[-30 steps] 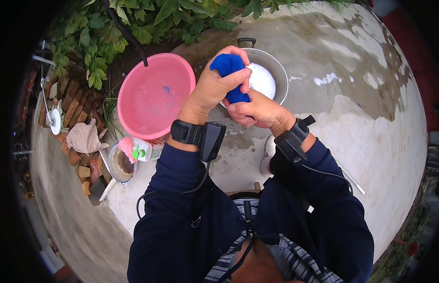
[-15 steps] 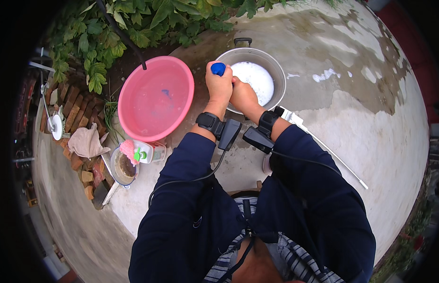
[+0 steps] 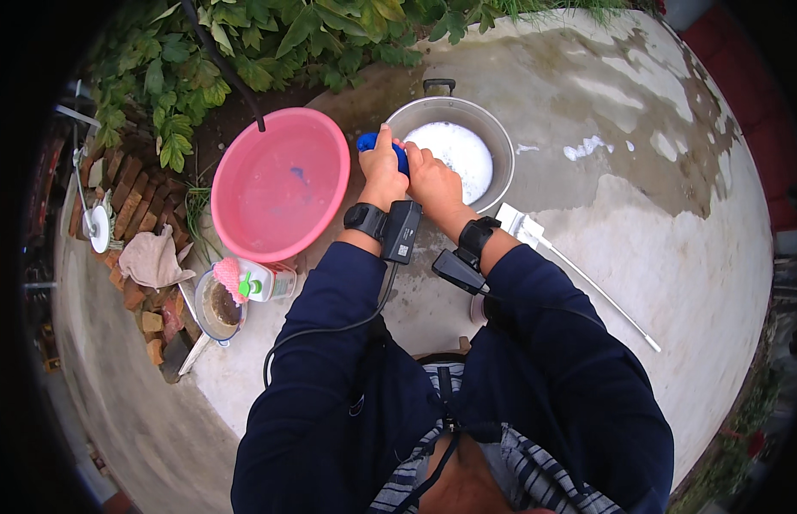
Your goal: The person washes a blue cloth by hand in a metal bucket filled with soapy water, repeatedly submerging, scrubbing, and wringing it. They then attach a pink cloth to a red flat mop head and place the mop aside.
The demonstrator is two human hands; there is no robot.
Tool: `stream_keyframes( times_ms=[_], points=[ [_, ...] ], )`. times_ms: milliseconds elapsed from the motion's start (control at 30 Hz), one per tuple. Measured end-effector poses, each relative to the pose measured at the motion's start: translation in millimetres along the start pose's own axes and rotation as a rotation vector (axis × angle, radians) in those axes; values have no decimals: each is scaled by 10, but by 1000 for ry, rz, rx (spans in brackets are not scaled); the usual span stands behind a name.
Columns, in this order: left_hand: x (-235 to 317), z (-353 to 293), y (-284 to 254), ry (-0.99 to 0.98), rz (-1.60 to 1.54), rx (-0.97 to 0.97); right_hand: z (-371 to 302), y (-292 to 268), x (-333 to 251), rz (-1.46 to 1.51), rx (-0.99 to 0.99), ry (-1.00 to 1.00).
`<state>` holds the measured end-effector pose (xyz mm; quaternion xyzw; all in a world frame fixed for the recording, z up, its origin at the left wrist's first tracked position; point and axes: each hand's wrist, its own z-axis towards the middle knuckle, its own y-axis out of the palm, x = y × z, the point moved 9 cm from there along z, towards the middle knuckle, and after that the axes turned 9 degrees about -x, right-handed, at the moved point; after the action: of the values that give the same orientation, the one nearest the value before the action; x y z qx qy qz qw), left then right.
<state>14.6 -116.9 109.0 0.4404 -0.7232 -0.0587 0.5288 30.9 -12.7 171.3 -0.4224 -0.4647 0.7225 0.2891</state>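
Note:
Between my closed hands is a bunched blue cloth (image 3: 401, 159), squeezed tight, with one end poking out past the left hand. My left hand (image 3: 383, 178) wraps around it, thumb upward. Close against it, my right hand (image 3: 434, 183) grips the cloth's other side; its fingertips are partly hidden. Both hands are over the left rim of a metal pot (image 3: 501, 146) that holds white suds (image 3: 460, 158). To the left stands a pink basin (image 3: 229, 163) of cloudy water, with something small and blue in it.
A white bottle with a green pump (image 3: 274, 280), a pink scrubber (image 3: 227, 274) and a bowl (image 3: 217, 319) stand below the basin. Bricks (image 3: 133, 201) with a beige cloth (image 3: 154, 259) lie at left. A white rod (image 3: 599, 278) lies at right. Leafy plants (image 3: 270, 43) overhang the far side.
My hands have turned, and the blue cloth's end now points left instead of up toward me. More of the cloth shows between the hands, and my left wrist has rotated.

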Motion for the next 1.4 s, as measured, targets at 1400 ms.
stream_keyframes(
  times_ms=[1400],
  points=[
    [262, 43, 381, 678, 1128, -259, 83, 828, 207, 527, -401, 233]
  ],
)
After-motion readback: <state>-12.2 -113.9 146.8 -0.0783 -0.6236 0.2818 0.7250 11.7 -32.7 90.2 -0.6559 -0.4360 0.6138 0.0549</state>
